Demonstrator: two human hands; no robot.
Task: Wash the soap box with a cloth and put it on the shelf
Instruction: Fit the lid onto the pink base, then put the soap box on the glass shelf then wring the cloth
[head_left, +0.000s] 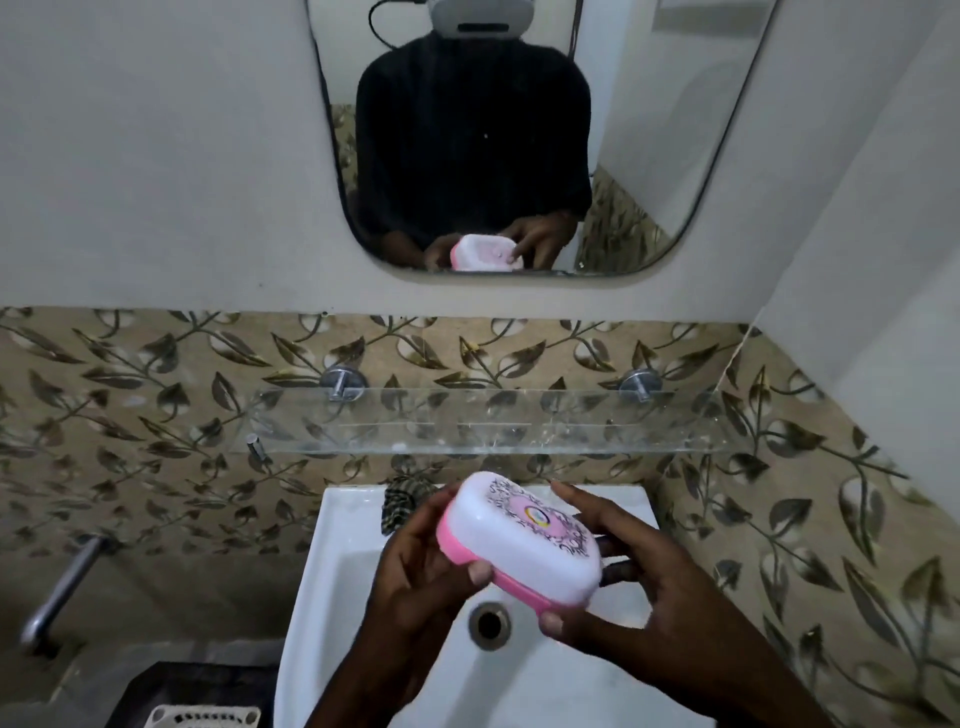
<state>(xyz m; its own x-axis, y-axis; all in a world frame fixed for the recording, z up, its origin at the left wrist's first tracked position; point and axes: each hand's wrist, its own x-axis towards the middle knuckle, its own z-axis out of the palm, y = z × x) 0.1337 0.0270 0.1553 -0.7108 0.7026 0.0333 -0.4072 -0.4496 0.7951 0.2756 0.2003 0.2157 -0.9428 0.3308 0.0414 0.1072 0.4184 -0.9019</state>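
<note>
A closed soap box (519, 540) with a white patterned lid and pink base is held tilted above the white sink (332, 571). My left hand (415, 566) grips its left end, thumb on the pink rim. My right hand (634, 597) holds the right end, thumb under the near edge and fingers behind the far side. A dark patterned cloth (402, 501) lies on the sink's back ledge, partly hidden by the box. The clear glass shelf (483, 423) is mounted on the tiled wall just above the sink.
A mirror (649, 156) above the shelf reflects the person and the box. A metal tap (62, 592) juts from the wall at lower left. The sink drain (489, 623) is below the hands. A white basket (202, 717) sits at the bottom left.
</note>
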